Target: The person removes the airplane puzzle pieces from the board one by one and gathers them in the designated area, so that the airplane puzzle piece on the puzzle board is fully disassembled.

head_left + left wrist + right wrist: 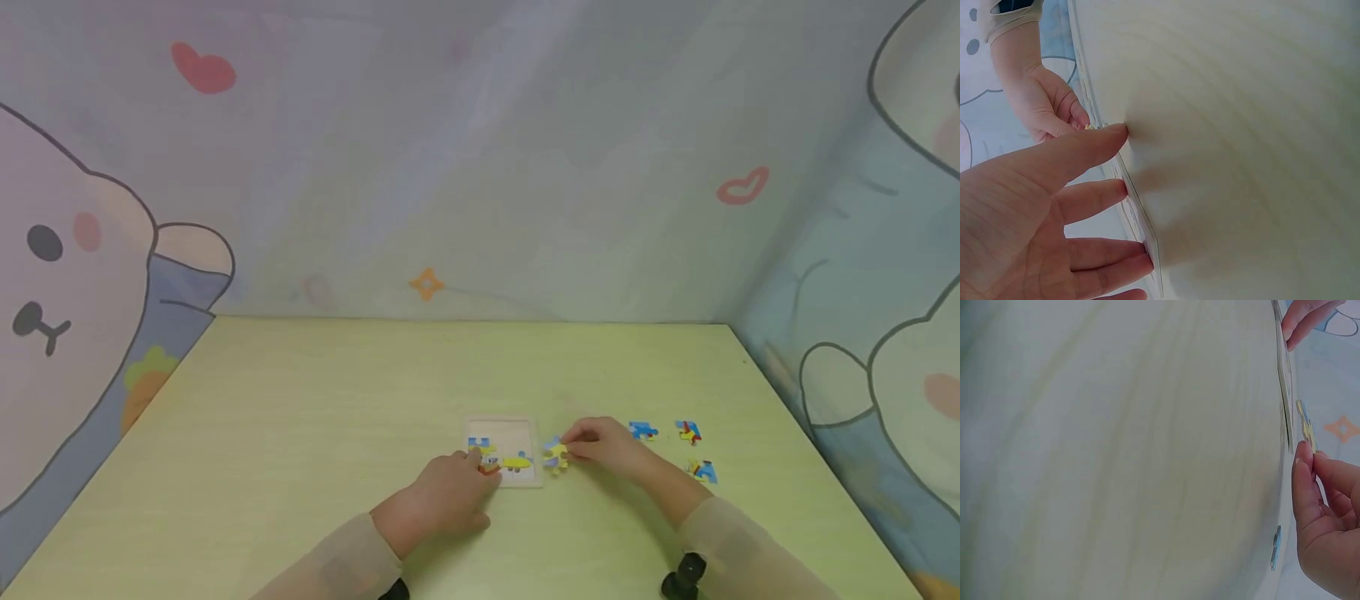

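A thin, knobbed puzzle piece (556, 460) is pinched by the right hand (611, 447); beside it, a straight-edged frame (522, 484) is touched by the spread left hand (448, 493), wide grained surface (337, 400) beyond.

Right of the cream tray (514, 435), a yellow-and-lilac puzzle piece (555, 455); beneath the tray, a pale yellow, streaked table (300, 417).

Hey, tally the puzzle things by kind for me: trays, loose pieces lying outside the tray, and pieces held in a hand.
Puzzle tray: 1
Loose pieces on the table: 3
Held piece in the right hand: 1
Total: 5
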Demonstrator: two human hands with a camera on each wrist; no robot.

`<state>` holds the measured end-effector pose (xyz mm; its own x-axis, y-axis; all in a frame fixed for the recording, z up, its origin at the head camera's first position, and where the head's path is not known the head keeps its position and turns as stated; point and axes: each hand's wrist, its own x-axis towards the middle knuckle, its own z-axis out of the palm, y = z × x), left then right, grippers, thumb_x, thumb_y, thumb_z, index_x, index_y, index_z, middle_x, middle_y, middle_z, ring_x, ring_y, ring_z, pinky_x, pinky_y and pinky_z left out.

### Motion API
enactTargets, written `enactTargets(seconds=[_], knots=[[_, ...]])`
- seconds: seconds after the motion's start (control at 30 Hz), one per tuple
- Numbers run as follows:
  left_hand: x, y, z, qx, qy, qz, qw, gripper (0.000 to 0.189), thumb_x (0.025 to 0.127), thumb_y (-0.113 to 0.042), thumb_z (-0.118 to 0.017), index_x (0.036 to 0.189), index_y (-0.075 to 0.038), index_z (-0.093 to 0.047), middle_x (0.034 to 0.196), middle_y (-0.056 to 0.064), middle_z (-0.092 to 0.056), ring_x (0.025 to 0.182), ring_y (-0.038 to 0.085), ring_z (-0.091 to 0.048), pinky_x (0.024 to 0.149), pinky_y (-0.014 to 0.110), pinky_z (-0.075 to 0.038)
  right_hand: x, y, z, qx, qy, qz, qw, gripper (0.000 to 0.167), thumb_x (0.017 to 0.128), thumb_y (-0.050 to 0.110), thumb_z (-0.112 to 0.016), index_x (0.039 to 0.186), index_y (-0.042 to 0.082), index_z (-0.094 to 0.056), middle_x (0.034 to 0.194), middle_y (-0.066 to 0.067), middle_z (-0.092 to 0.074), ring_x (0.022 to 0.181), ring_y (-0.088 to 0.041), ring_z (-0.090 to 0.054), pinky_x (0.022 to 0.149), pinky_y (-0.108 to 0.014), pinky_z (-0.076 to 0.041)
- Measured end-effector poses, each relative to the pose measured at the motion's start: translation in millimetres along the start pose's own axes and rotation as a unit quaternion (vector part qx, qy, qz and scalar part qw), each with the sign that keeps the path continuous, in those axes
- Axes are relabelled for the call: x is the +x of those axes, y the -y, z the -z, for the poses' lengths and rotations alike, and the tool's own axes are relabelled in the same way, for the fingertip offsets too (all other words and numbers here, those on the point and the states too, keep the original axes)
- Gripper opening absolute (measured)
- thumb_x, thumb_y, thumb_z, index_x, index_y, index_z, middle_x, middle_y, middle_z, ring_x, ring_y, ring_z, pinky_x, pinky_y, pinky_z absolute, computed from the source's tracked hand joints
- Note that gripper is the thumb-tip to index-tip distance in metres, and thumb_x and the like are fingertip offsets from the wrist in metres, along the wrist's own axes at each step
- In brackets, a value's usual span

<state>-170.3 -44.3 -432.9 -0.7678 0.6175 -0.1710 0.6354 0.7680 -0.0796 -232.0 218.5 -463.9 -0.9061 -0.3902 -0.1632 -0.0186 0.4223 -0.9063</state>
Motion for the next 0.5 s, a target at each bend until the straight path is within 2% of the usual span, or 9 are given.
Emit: enactTargets(seconds=[0.5], knots=[[-0.7,0.0,2.8,-0.003,-0.003,0.001,1.0,0.04,0.078,-0.041,-0.068,0.11,-0.018,-0.061,0.117,0.016,-0.057,0.091,0.025,-0.058,0.067,0.036,-0.049,-16.8,-8,22,0.008,0.002,-0.006,0.9999,0.015,0.091,0.0,-0.056,0.102,-0.009,-0.06,0.096,-0.011,-0.062,0.087,-0.021,-0.063,0.077,-0.032,-0.052]])
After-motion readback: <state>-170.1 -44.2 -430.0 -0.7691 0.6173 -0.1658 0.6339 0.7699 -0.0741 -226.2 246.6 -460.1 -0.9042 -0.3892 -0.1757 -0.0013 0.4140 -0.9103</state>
